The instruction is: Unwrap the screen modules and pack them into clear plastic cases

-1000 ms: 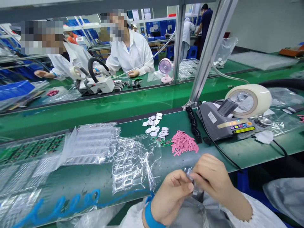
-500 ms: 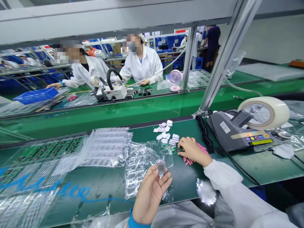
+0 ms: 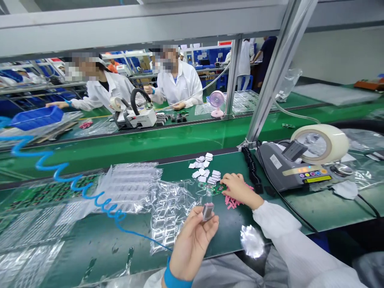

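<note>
My left hand [image 3: 196, 238], with a blue wrist strap, holds up a small grey rectangular module [image 3: 208, 213] with a pinkish edge, pinched between thumb and fingers. The module is tilted, and its exact kind does not show. My right hand [image 3: 238, 190] is low over the bench, fingers bent and closed around the right end of a small green circuit board [image 3: 213, 188]. Its fingertips partly cover the board. Under and beside this hand spreads a pile of pink strips [image 3: 231, 203]. Small white rectangular pieces [image 3: 201, 173] lie just beyond the fingers.
Clear plastic trays [image 3: 165, 216] and bagged sheets [image 3: 129, 186] lie left, beside green boards [image 3: 57, 190]. A coiled blue cord [image 3: 81, 186] runs to my wrist. A grey machine [image 3: 279, 168] and a tape roll [image 3: 322, 144] stand right. Co-workers sit beyond the green divider [image 3: 180, 138].
My left hand has turned the module, so it now shows tilted with its pinkish edge up. The right hand stays at the circuit board. The view has shifted slightly right.
</note>
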A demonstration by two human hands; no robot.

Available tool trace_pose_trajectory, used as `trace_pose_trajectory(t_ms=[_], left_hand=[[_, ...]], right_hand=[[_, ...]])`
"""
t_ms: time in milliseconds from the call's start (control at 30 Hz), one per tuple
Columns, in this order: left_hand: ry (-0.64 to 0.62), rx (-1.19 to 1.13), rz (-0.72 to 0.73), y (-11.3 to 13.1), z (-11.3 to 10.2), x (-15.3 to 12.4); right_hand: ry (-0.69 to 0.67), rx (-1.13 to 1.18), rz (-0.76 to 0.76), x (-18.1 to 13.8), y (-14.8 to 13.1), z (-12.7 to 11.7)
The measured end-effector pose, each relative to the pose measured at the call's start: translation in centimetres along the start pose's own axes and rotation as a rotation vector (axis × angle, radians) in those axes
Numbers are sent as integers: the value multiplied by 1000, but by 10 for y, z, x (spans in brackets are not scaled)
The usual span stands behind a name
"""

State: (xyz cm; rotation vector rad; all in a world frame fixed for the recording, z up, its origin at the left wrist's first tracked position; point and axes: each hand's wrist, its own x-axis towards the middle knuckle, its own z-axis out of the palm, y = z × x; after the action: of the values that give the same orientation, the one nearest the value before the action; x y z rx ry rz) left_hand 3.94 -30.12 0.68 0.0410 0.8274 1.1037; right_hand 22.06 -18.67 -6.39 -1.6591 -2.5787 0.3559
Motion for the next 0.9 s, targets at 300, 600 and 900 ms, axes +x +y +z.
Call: trace_pose_trajectory(t_ms=[300,600,900], left_hand=[[38,-121,-132,4,9,-7],[-159,698,505,-27,7,-8],[-311,816,511,-45,23,-21]], right_hand=[[4,136,-116,4,15,-24],[483,474,-220,-127,-1,-75],[648,333,-317,-168,-34,-70]])
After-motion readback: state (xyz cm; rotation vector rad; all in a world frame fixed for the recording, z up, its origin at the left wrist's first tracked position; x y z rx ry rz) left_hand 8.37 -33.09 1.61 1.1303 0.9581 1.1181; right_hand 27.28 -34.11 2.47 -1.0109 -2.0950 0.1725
